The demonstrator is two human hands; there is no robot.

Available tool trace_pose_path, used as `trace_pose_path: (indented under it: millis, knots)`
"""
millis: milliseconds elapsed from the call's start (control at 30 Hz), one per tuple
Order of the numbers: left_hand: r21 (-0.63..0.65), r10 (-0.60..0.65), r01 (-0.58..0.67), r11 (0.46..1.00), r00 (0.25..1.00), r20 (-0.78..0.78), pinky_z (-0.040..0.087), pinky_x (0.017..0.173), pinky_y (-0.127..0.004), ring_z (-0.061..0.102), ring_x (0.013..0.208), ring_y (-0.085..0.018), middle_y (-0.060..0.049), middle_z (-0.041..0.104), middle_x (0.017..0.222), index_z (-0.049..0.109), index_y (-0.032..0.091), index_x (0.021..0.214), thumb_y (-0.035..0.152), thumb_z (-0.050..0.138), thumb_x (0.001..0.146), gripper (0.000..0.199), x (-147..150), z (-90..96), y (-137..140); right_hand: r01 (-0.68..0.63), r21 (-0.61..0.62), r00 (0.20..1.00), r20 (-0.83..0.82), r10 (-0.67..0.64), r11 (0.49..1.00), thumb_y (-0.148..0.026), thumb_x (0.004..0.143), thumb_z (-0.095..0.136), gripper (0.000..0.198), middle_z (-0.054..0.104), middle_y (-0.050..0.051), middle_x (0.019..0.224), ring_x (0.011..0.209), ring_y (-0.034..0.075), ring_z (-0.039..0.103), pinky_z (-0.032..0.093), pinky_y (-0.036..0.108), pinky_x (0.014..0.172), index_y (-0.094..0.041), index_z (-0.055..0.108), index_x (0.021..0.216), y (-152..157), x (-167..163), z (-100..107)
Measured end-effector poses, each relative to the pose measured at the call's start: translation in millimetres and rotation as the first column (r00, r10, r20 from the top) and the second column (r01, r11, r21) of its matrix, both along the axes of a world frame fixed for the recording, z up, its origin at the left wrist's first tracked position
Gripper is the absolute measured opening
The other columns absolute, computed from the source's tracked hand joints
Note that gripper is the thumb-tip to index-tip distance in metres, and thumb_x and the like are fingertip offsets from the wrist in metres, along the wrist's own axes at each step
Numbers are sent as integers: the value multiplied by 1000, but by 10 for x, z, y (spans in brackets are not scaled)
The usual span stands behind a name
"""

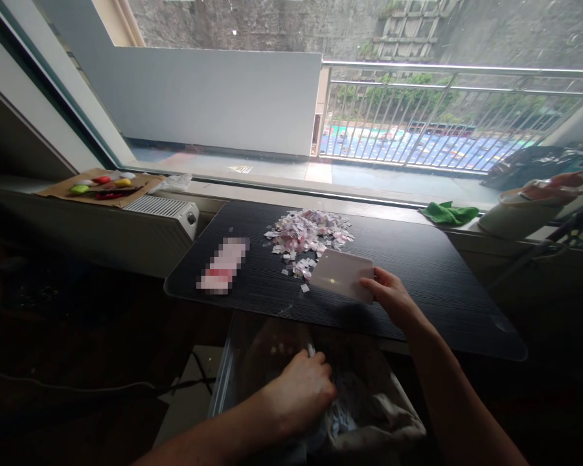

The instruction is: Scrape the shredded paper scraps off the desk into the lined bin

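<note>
My right hand (pixel 391 294) pinches a flat, whitish plastic scraper (pixel 342 275) by its right end, tilted over the dark table (pixel 432 285). Close to the scraper's left edge lie loose small paper pieces, and behind them rises a heap of pale pink and white paper scraps (pixel 304 230). Below the table's front edge, my left hand (pixel 304 388) is closed around the rim of a clear plastic bin (pixel 223 372). Beside that hand, a pale cloth-like bag or liner (pixel 393 414) holds whitish scraps; its lower part is dark.
A blurred-out pinkish item (pixel 223 265) lies on the table's left. A radiator (pixel 165 217) stands at left, with a cardboard piece (pixel 53 189) bearing colourful items above it. A green cloth (pixel 449 213) and a pale container (pixel 515 213) sit on the sill at right.
</note>
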State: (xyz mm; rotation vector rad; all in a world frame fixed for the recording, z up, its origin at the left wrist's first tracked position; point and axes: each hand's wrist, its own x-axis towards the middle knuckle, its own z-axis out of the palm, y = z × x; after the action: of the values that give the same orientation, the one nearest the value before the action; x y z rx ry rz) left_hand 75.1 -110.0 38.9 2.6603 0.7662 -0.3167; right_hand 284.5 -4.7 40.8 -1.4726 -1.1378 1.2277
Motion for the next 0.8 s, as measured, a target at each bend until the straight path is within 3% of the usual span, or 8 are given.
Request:
trace_pose_path:
  millis: [133,367,600,800]
  knots:
    - [12,0,0,1000,1000,6,38,69,-34,55,90,-24,-8,64,83,66,12,79,12,56,88,13,-2,-20,-7,-43,15,999,23,42,999,-31,62,66,34,73,5,83,72,20,66,51,29,63,-17,67,92,-35,-41,-25]
    - [-8,-3,3,1000,1000,7,39,73,-33,54,94,-24,-8,63,86,66,13,83,13,55,90,13,-9,-28,-6,23,85,960,278,-46,996,-31,67,60,28,70,3,78,67,18,62,48,29,59,-19,66,92,-146,158,20]
    - [-23,3,-3,1000,1000,-8,38,72,-34,54,94,-24,-8,63,87,66,12,83,12,54,91,14,-6,27,-5,-30,78,984,178,16,996,-32,66,63,25,70,3,76,67,18,63,48,28,57,-19,65,87,-194,137,60]
    - [-27,12,-12,1000,1000,18,37,72,-34,53,93,-24,-8,63,89,66,13,83,11,55,90,14,-11,41,-6,65,25,988,141,-68,998,-31,63,67,26,72,4,76,67,20,65,52,30,59,-19,68,86,-289,336,120]
